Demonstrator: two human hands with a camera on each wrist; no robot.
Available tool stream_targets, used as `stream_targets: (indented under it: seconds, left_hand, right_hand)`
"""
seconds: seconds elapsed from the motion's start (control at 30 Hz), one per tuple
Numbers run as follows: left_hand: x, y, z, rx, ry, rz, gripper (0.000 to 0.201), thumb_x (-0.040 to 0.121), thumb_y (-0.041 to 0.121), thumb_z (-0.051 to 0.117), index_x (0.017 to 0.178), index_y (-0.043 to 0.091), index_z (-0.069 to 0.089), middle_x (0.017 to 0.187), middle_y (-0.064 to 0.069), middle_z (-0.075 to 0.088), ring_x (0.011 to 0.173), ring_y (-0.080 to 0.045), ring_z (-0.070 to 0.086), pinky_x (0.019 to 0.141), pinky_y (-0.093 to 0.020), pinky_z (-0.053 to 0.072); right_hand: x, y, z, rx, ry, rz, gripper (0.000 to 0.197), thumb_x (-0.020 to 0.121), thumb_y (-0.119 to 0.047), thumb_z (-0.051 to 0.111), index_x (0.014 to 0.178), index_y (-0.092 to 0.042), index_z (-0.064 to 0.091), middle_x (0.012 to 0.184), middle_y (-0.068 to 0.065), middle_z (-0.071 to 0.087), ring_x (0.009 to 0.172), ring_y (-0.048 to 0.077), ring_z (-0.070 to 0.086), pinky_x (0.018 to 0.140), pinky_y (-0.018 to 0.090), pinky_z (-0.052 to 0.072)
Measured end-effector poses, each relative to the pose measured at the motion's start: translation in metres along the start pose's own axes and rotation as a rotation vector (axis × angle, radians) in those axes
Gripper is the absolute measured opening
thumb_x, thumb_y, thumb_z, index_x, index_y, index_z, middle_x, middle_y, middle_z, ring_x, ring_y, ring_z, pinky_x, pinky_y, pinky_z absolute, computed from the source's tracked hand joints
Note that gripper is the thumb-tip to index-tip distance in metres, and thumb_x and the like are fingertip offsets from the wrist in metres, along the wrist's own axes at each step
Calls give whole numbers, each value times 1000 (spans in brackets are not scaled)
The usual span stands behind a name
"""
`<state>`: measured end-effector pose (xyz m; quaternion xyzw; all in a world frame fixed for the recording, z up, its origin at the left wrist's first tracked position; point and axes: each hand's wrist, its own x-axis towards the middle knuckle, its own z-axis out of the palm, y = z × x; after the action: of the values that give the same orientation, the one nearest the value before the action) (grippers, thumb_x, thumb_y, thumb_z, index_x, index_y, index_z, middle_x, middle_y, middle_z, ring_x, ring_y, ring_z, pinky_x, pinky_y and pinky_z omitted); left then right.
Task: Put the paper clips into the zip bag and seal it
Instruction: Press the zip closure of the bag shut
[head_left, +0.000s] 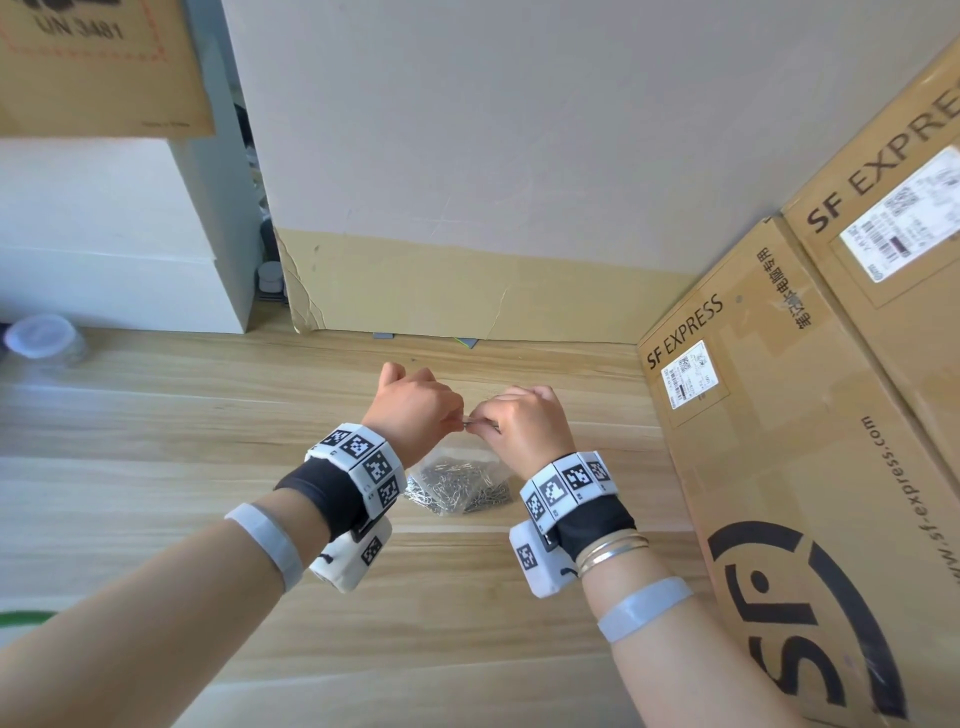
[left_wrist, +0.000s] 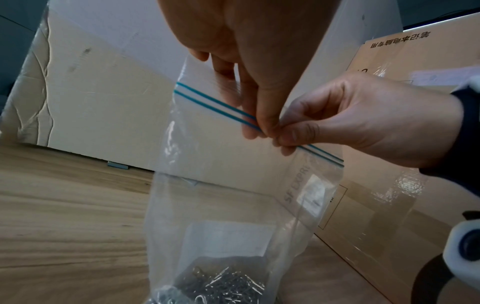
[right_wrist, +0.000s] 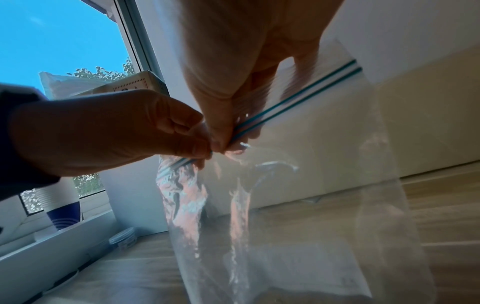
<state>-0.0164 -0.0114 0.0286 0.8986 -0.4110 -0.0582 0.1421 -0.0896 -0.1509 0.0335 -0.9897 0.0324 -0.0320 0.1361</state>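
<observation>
**Both hands pinching the zip strip of a clear bag of paper clips**

Far left, on the pale wood-grain tabletop (head_left: 156, 467): a small clear lidded plastic tub (head_left: 44, 338), beside a white cabinet (head_left: 119, 249), with a brown cardboard box (head_left: 93, 67) above it.

Centre: left hand (head_left: 413, 402) and right hand (head_left: 522, 421) raised over the table, fingertips meeting. Between them, held upright, a clear plastic zip bag (left_wrist: 228, 195) with a double blue zip strip (left_wrist: 207, 100) across its mouth. Left thumb and forefinger closed on the strip; right thumb and forefinger closed on it just beside them, the two pinches touching. Remaining fingers of both hands curled in.

Long axis of the strip running side to side, from the left hand's side towards the right hand's. Pinch point sitting partway along: a longer stretch free beyond the left hand's fingers, a shorter stretch beyond the right hand's. Whether those stretches are pressed shut, not clear. Likely next: sliding the pinches apart along the strip, each hand towards its own end, neither nearer than the other.

Below the hands, a heap of silver metal paper clips (head_left: 457, 486) lying in the bottom of the bag, resting on the table. No loose clips visible outside it.

Behind: a grey wall (head_left: 519, 130) with a tan cardboard sheet (head_left: 467, 296) along its foot.

Right: large brown cardboard shipping boxes (head_left: 805, 441) printed "SF EXPRESS", leaning close by the right arm.
</observation>
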Motion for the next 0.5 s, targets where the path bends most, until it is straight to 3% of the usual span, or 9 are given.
stream_targets:
  seconds: [0.1, 0.2, 0.37, 0.5]
  left_hand:
    - [-1, 1, 3, -2, 19, 16, 22, 91, 35, 49, 90, 21, 65, 91, 8, 67, 103, -17, 49, 78, -33, 12]
    - [0, -1, 2, -28, 5, -8, 25, 87, 45, 51, 91, 24, 64, 89, 10, 67, 101, -16, 49, 71, -30, 8]
    - [0, -15, -10, -30, -85, -49, 30, 83, 50, 55, 102, 28, 60, 101, 10, 64, 98, -16, 52, 83, -34, 20]
    - [0, -22, -23, -22, -85, -47, 20, 87, 43, 53, 96, 27, 61, 101, 9, 66, 93, -15, 58, 85, -29, 27]
  right_hand:
    - [0, -1, 0, 22, -20, 17, 12, 81, -28, 62, 75, -20, 70, 77, -3, 71, 88, 18, 61, 84, 36, 33]
    - [1, 2, -3, 8, -57, 41, 12, 83, -29, 60, 81, -23, 70, 84, -5, 71, 90, 17, 60, 87, 35, 34]
    - [2, 18, -12, 1, -72, 90, 12, 83, -30, 61, 86, -22, 70, 92, -3, 72, 95, 21, 61, 88, 36, 41]
    - [1, 21, -18, -12, -108, 113, 11, 84, -26, 60, 91, -23, 69, 95, -3, 71, 96, 21, 60, 88, 35, 40]
